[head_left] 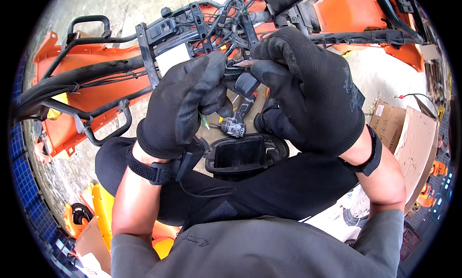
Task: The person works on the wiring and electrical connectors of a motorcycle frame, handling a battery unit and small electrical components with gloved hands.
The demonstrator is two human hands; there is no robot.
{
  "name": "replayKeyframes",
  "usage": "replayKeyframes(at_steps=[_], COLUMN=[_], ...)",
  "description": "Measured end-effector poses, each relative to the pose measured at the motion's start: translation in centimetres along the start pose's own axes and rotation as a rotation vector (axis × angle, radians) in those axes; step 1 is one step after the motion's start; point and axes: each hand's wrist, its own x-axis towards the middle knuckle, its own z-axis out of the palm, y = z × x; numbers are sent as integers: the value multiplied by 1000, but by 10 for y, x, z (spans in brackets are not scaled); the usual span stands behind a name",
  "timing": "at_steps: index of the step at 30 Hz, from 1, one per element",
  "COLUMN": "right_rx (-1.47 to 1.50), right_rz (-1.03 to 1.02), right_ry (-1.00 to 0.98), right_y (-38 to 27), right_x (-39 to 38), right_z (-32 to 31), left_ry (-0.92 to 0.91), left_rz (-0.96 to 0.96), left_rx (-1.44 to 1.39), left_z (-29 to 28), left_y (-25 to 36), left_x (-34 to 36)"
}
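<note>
A person is sitting with knees bent before a black tubular metal frame [130, 64], and the two gloved hands are working close together above the floor [269, 97]. The left hand [187, 97], in a black knitted glove, is curling its fingers inward and pinching the left edge of a small, dark, block-shaped part [246, 84]; the exact contact is being partly hidden by the fingers. The right hand [308, 81], gloved alike, is bringing thumb and forefinger together, pinching a small brownish sliver [244, 63] just above that part. The block-shaped part is hanging between the hands, in front of a tangle of black cables [226, 20] that is running along the frame.

Below the hands, a grey and black cordless power tool [234, 126] is lying behind an open black plastic tray [210, 155], which is resting near the person's legs. Bright orange plastic panels [353, 11] are showing beneath and beside the frame. A brown cardboard box [409, 138] is standing to the right, and yellow plastic pieces [102, 213] are lying to the lower left.
</note>
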Motion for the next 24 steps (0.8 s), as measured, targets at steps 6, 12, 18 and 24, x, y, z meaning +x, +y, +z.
replayKeyframes(at_steps=[6, 12, 18, 24], right_rx=[118, 175, 305, 307], right_rz=[22, 40, 110, 105], right_ry=[36, -10, 50, 47], right_y=[-2, -4, -10, -8], right_x=[5, 6, 7, 8], right_z=[2, 0, -4, 0], left_ry=[-35, -72, -43, -75], left_rz=[271, -62, 518, 205], left_rx=[465, 241, 764, 497], left_z=[-8, -11, -19, -12], left_y=[2, 13, -6, 0], left_x=[-1, -1, 0, -1])
